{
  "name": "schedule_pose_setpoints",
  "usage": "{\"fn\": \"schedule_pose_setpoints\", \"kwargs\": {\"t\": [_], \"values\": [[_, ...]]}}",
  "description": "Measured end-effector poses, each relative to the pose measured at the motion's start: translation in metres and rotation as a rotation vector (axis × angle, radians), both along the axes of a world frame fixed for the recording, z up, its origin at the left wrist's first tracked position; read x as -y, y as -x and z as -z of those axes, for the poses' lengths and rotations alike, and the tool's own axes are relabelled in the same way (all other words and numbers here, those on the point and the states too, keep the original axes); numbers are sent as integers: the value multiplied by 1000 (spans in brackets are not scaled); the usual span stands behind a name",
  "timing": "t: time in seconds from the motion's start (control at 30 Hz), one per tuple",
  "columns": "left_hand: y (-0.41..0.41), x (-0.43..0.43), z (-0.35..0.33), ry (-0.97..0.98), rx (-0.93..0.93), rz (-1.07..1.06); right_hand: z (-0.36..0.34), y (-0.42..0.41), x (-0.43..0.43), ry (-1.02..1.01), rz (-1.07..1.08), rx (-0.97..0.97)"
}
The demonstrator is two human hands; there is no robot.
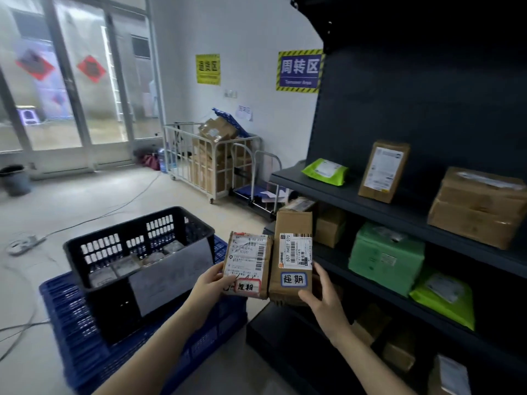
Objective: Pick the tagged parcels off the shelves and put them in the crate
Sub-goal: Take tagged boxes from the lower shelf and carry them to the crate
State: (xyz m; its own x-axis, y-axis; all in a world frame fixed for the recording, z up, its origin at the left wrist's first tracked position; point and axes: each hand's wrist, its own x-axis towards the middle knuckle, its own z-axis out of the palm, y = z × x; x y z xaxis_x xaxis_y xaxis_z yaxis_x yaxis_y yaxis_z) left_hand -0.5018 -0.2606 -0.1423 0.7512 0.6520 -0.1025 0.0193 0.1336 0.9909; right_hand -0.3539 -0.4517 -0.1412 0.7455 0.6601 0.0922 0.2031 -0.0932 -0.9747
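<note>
My left hand grips a small brown parcel with a white shipping label and a red-bordered tag. My right hand grips a taller brown parcel with a blue-bordered tag, right beside the first. Both parcels are held upright in front of the dark shelf unit, to the right of the black crate. The crate stands on a blue pallet and holds several grey-wrapped parcels.
The shelves carry brown boxes, an upright brown parcel and green bags. A white cage trolley full of cartons and a hand cart stand by the far wall. Cables cross the floor at left, near a grey bin.
</note>
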Motion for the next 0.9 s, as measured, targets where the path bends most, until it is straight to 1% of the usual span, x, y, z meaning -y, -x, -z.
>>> {"fn": "schedule_pose_setpoints", "kwargs": {"t": [0.2, 0.4, 0.67, 0.9], "values": [[51, -43, -5, -2, 23, -159, -8, 20, -72, -34, -183, 26], [73, -85, -7, -6, -3, -286, -11, 30, -130, -45, -310, 23], [59, -158, -6, -20, -19, -396, -11, -4, -227, -35, -459, -2], [34, -223, 1, -48, -76, -497, -8, -42, -313, 9, -567, 37]]}}
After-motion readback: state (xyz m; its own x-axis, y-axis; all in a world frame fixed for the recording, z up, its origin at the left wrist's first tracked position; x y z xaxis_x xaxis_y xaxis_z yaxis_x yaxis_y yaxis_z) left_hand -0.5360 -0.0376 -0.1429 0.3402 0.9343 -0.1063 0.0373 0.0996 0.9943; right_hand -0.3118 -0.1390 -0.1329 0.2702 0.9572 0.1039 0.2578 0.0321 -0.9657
